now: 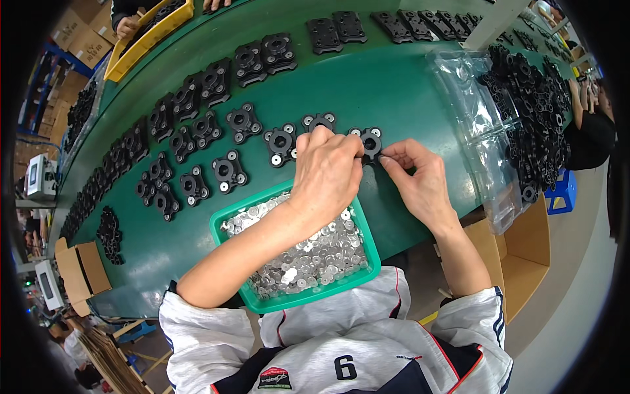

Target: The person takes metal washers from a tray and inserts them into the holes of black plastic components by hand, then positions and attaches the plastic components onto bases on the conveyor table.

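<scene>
Green table (394, 85) fills the view, curved by the lens; rows of black plastic parts (197, 98) line its far side; a heap of black parts (535, 111) sits at right beside a clear plastic bag (469, 111); a yellow bin (154, 36) stands far left, another person's hand (126, 26) at it; a green tray (226, 226) of silver washers (315, 253) lies just under the forearm. Left hand (326, 172) and right hand (417, 180) meet over one black part (371, 142) on the table; fingers closed on its edges, seemingly pinching it from both sides; contact partly hidden.
</scene>
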Available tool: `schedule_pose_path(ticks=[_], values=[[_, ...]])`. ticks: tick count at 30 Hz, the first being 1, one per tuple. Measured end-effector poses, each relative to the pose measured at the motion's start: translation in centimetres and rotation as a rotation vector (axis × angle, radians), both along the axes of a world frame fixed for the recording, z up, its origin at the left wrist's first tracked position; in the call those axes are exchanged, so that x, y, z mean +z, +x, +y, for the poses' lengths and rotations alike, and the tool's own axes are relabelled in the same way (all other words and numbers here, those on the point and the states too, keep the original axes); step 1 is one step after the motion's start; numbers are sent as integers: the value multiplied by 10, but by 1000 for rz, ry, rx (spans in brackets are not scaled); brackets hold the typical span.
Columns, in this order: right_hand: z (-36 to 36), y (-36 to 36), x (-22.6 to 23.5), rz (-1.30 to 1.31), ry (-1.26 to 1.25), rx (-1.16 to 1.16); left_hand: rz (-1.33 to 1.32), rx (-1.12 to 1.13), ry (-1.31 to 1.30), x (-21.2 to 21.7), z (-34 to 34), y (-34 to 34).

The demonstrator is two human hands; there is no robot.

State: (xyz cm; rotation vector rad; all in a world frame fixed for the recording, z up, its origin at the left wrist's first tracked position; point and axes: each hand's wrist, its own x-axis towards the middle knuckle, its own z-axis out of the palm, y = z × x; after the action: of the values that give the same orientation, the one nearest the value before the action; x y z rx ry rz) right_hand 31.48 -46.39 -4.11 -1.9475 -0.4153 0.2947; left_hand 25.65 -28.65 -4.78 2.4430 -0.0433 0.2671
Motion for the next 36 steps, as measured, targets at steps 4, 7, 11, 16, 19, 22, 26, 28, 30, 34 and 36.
schedule_pose_path(ticks=[4, 7, 11, 16, 19, 22, 26, 28, 30, 34, 36], values=[[1, 1, -5, -160, -137, 54, -142, 9, 154, -8, -3, -3], [-9, 1, -12, -321, -179, 125, -139, -25, 191, -7, -2, -9], [-17, -9, -12, -532, -281, 210, -130, -76, 253, -5, 2, -22], [-15, -31, -8, -645, -473, 229, -95, -143, 323, -2, 2, -32], [-12, -38, -14, -550, -458, 192, -51, -162, 350, -3, 1, -32], [-14, -35, -16, -569, -460, 208, -84, -168, 370, -4, 5, -32], [-16, -33, -17, -591, -461, 222, -108, -173, 416, -4, 5, -31], [-16, -33, -18, -596, -458, 217, -90, -171, 469, -3, 2, -30], [-16, -32, -19, -601, -455, 216, -82, -168, 496, -3, 2, -29], [-19, -28, -20, -606, -438, 235, -94, -186, 424, -4, 5, -28], [-21, -26, -16, -617, -463, 240, -88, -182, 432, -3, 6, -28]])
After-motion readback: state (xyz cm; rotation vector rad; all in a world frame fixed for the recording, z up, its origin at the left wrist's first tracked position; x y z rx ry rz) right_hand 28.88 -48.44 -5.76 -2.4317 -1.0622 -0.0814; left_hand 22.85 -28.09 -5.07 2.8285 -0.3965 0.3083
